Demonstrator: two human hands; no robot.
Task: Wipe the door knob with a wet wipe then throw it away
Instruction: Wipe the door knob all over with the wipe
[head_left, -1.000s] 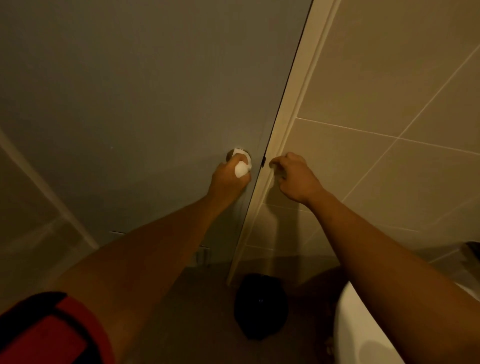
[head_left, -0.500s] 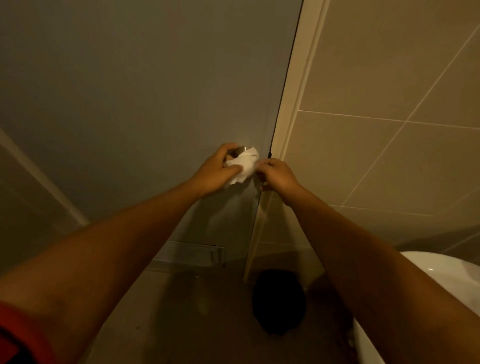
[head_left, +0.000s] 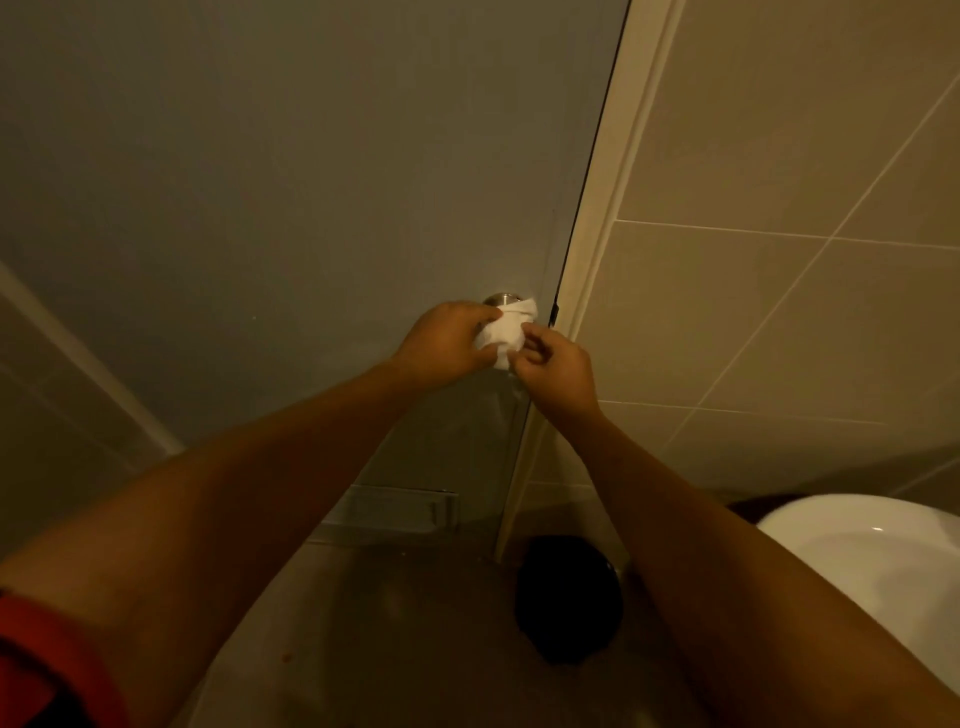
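Observation:
A round metal door knob (head_left: 500, 299) sticks out of the grey door (head_left: 291, 171) near its right edge. Only the knob's top shows; a white wet wipe (head_left: 506, 332) is draped over the rest. My left hand (head_left: 449, 345) grips the wipe from the left, thumb on top. My right hand (head_left: 556, 366) pinches the wipe's lower right part with its fingertips. Both hands meet at the knob.
A cream door frame (head_left: 597, 249) runs beside the door, with beige tiled wall (head_left: 779, 260) to its right. A black bin (head_left: 569, 605) stands on the floor below the hands. A white sink (head_left: 872, 561) sits at the lower right.
My right hand has moved left from the door frame to the knob and taken hold of the wipe. The wipe has spread from a small wad to cover the knob.

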